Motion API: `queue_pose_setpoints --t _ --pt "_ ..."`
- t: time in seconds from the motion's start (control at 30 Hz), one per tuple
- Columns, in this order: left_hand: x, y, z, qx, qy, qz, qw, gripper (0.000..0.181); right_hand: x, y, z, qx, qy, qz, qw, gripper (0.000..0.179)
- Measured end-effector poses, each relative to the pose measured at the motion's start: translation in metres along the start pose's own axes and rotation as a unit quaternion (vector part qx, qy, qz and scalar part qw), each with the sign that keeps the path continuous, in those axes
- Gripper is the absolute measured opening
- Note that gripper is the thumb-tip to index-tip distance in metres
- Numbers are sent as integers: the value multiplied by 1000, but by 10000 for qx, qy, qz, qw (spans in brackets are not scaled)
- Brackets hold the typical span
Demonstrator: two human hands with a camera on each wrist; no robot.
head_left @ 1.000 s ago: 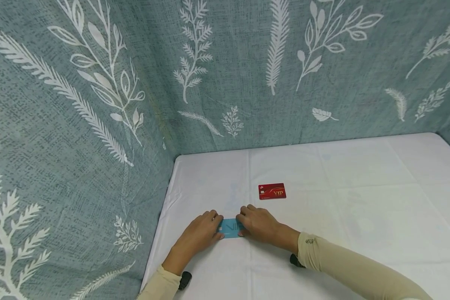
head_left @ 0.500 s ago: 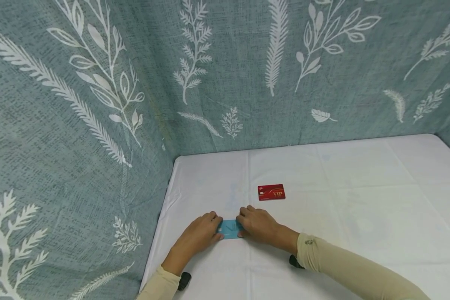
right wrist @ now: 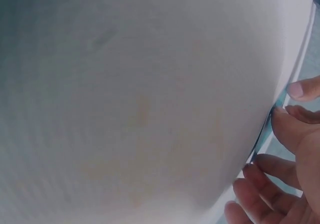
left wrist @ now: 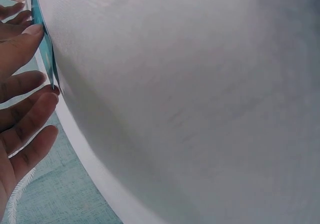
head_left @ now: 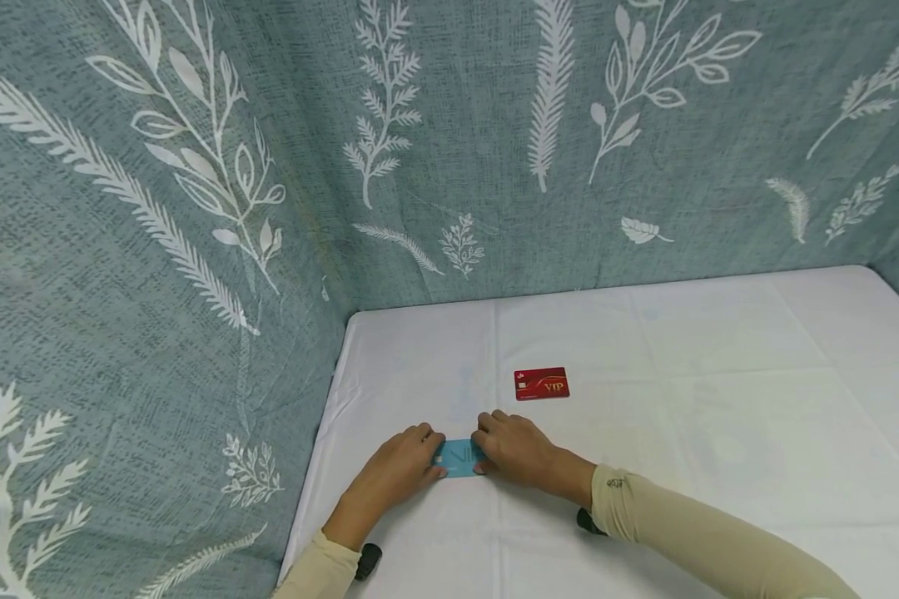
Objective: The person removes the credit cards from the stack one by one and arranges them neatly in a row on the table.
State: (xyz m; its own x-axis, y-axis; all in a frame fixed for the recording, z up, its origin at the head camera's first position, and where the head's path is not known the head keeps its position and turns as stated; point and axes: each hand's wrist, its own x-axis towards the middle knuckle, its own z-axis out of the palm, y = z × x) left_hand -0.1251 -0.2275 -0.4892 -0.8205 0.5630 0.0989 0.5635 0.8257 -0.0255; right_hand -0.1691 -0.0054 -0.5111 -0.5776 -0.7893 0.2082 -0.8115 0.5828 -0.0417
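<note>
A light blue card [head_left: 460,458] with dark VIP lettering lies at the front left of the white table, between my two hands. My left hand [head_left: 404,464] pinches its left end, thumb at the near edge and fingers at the far edge. The right end is gripped the same way by my right hand [head_left: 520,449], which covers part of the lettering. Seen almost edge-on, the card [left wrist: 48,53] is a thin teal strip in the left wrist view. Beyond the right hand, a red card [head_left: 542,383] marked VIP lies flat on the cloth.
A white cloth [head_left: 719,433] with fold creases covers the table. Grey-green curtains [head_left: 464,150] with white leaf prints hang along the back and left edges. Small black devices [head_left: 369,561] sit under the wrists.
Both hands keep their hold on the blue card and barely move. The view shifts very slightly; the red card stays in place.
</note>
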Motion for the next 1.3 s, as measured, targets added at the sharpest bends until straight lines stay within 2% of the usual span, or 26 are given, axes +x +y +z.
queue_pose_setpoints --t 0.57,0.87,1.07,1.3 --pt "-1 2 -2 -176 -61 -40 9998 39 0 -1 -1 -34 -84 36 10000 46" --pt "1 1 -1 15 20 72 10000 38 0 -1 -1 -136 -31 -41 9999 46" --pt "2 3 -2 52 -87 79 9999 38 -3 4 -5 73 -34 -21 10000 46" --pt "4 3 -6 42 -168 72 9998 37 -10 19 -15 524 -89 331 9980 44"
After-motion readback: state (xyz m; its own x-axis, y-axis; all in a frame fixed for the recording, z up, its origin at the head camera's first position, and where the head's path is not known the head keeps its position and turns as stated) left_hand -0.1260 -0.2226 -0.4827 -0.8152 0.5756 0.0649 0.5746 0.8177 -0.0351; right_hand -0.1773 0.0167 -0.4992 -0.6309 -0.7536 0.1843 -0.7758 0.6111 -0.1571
